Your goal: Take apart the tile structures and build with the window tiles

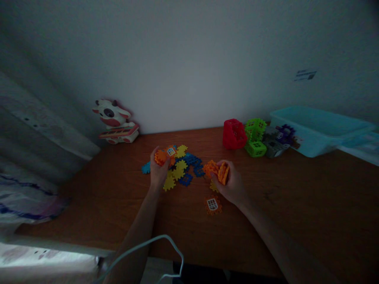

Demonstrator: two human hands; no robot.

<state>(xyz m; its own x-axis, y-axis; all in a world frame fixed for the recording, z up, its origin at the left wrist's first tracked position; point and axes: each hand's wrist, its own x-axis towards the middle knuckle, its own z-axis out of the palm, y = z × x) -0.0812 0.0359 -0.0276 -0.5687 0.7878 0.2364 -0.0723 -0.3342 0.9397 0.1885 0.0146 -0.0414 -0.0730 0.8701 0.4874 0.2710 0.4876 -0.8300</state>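
Observation:
My left hand (159, 170) is closed around orange building pieces (162, 157), one with a white window insert, above the left part of a loose pile. Several orange building pieces (217, 171) are gripped in my right hand (232, 185), to the right of that pile. Between the hands lie yellow gear-edged pieces (179, 170) and blue pieces (189, 161). A single orange piece with a white window (212, 204) rests flat on the table, just below my right hand. A yellow piece (213, 186) shows partly beneath the right hand.
A cow-shaped toy keyboard (117, 122) stands at the back left. Red (233, 134), green (255, 138) and grey (274, 142) assembled blocks stand at the back right, beside a light blue bin (316, 138). A pale cable (166, 236) loops across the table's front edge.

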